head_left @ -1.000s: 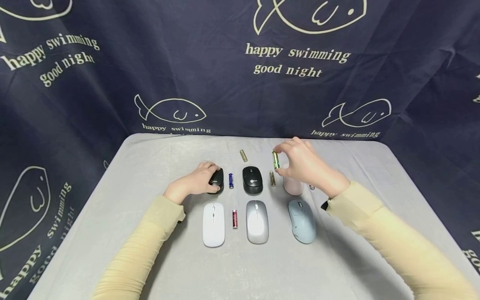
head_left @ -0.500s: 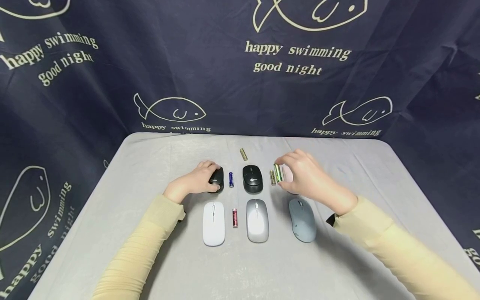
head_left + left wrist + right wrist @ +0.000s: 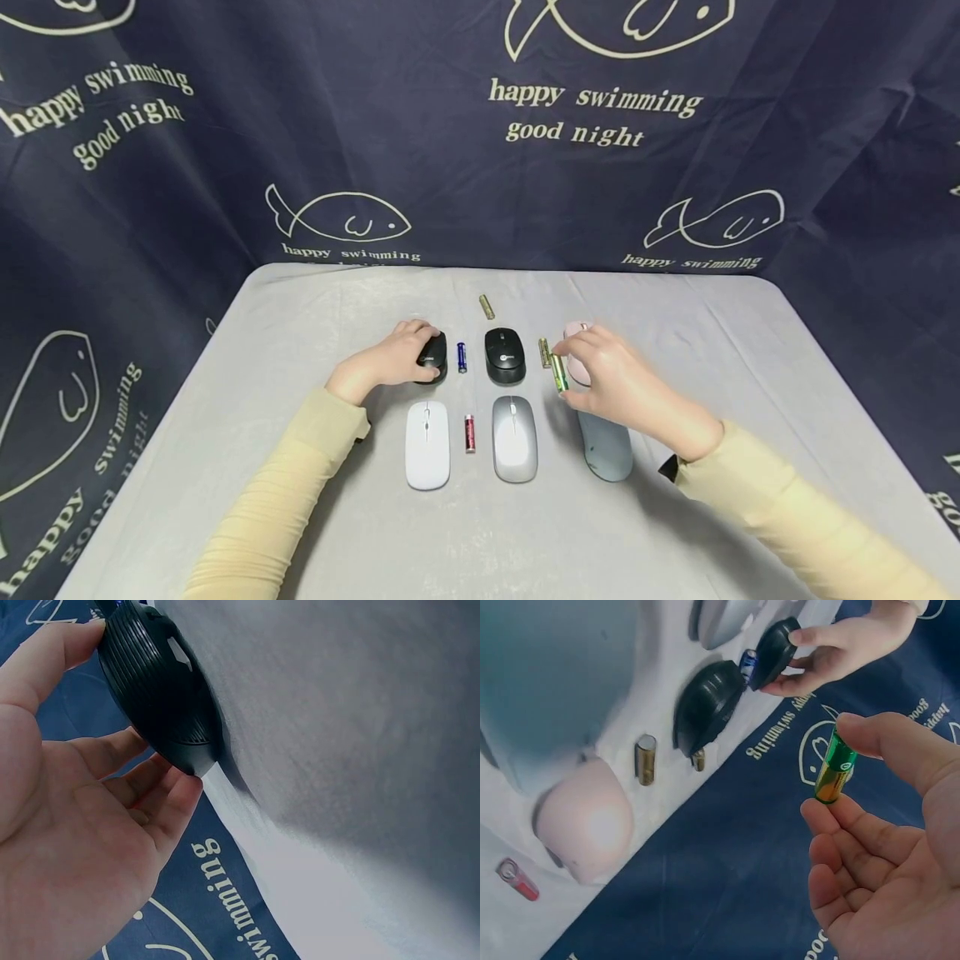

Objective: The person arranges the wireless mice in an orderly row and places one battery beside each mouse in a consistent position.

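My left hand (image 3: pixel 388 357) grips a black computer mouse (image 3: pixel 154 679) at the left end of the back row, thumb on one side and fingers on the other. Between thumb and fingertips, my right hand (image 3: pixel 626 379) pinches a green and gold battery (image 3: pixel 835 766) by its two ends, held above the table. Behind that hand, the pink mouse (image 3: pixel 576 332) is partly covered in the head view. The blue-grey mouse (image 3: pixel 609 450) lies under the wrist, its far end hidden. Just left of the held battery lies a gold battery (image 3: pixel 544 353).
A second black mouse (image 3: pixel 505 357) stands mid-row, with a blue battery (image 3: pixel 461 357) to its left and another gold battery (image 3: pixel 487 307) behind. Nearer are a white mouse (image 3: pixel 427 446), a red battery (image 3: pixel 469 433) and a silver mouse (image 3: pixel 515 439). A red-ended battery (image 3: pixel 517 879) lies beyond the pink mouse.
My right hand has moved nearer to me with the green and gold battery, from above the pink mouse's far end toward the blue-grey mouse. The left hand has stayed on the black mouse.
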